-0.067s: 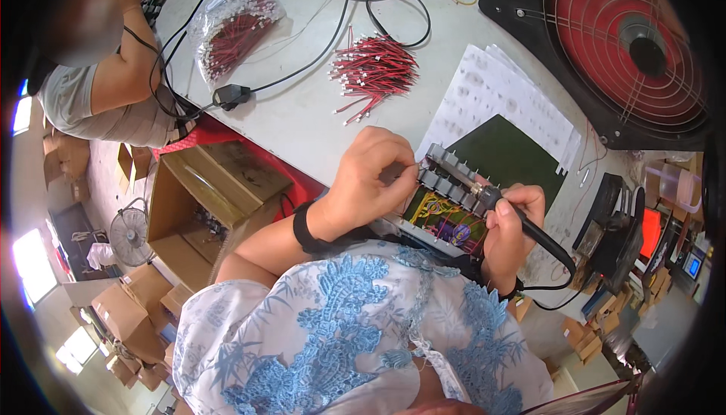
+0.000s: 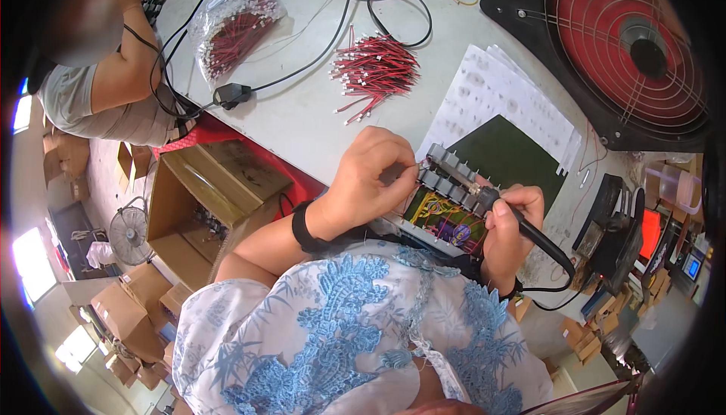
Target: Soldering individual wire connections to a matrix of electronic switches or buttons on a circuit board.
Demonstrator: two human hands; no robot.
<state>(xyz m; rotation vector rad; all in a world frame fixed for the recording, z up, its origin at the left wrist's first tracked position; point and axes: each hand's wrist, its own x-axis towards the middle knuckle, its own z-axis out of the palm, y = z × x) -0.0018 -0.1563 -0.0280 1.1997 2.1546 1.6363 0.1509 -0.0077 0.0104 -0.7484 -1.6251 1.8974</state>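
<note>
A circuit board [image 2: 428,215] with yellow and purple parts lies in front of me, near the table edge. Along its far side runs a row of grey blocks [image 2: 442,185] with metal pins. My right hand [image 2: 508,235] grips a black-handled soldering iron [image 2: 535,232], its metal end pointing left over the grey blocks. At the left end of that row, my left hand [image 2: 372,174] is closed in a pinch; whatever is between thumb and finger is too small to make out. The iron's very tip is hard to tell from the blocks and pins.
A pile of red wires with white connectors [image 2: 373,71] lies beyond my hands, beside a clear bag of wires [image 2: 240,26]. Paper sheets [image 2: 491,86] and a dark green sheet [image 2: 503,150] sit right of it. A large fan [image 2: 631,48] stands far right; a person [image 2: 113,97] works far left.
</note>
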